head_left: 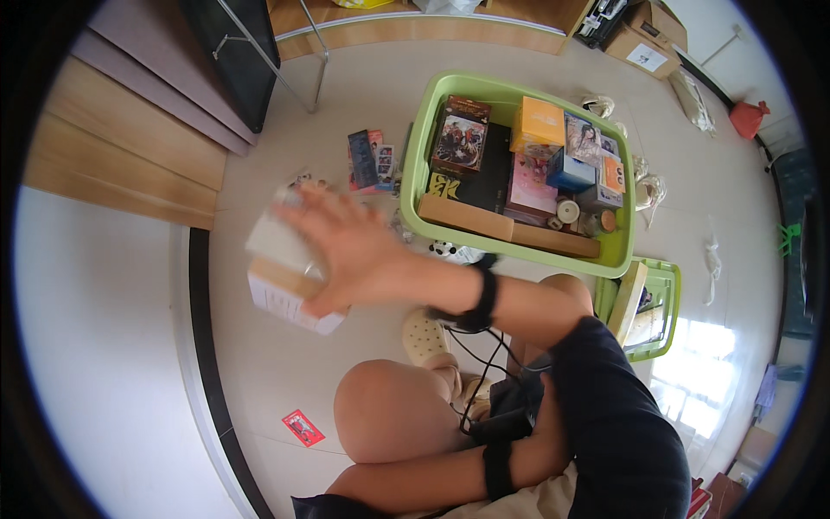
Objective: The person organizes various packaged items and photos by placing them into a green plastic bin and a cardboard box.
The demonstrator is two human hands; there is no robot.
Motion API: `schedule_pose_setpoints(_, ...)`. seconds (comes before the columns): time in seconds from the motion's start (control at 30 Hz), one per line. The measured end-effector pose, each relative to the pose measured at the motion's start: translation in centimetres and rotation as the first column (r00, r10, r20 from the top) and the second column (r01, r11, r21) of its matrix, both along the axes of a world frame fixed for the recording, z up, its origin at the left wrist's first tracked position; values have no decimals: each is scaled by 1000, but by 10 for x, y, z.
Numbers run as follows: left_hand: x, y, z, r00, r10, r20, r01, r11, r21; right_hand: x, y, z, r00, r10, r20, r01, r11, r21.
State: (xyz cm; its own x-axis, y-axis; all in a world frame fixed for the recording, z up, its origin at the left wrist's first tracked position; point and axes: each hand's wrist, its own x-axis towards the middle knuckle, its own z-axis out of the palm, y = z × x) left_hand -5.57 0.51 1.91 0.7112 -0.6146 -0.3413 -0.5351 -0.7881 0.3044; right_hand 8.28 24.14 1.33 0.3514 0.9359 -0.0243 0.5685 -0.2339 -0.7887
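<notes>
My right arm crosses to the left. Its hand (354,251), smeared by motion, has fingers and thumb spread across a white box (281,298) with a tan band, gripping it above the floor. My left forearm lies across my lap. The left hand (553,419) is mostly hidden under my right sleeve, so its fingers do not show. Ahead stands a green plastic bin (519,246) with several boxes in it. Among them are a dark illustrated box (461,138), an orange box (538,125), a pink box (532,183) and a blue box (571,170).
Flat printed cards (372,162) lie left of the bin, with a small panda figure (443,248) by its near edge. A red card (303,428) is near the white door. A green lid (661,303) holding items, pale shoes (648,190) and a cardboard box (641,48) are to the right.
</notes>
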Motion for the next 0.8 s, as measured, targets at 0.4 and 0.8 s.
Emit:
schedule_pose_setpoints(0.4, 27, 4, 30, 813, -557, -170, 549, 637, 540, 166, -181, -55, 533, -763, -366, 843, 517, 150)
schedule_pose_setpoints(0.8, 19, 1, 19, 935, -248, -255, 334, 859, 389, 155, -156, -100, 269, -855, 444, 961, 267, -69)
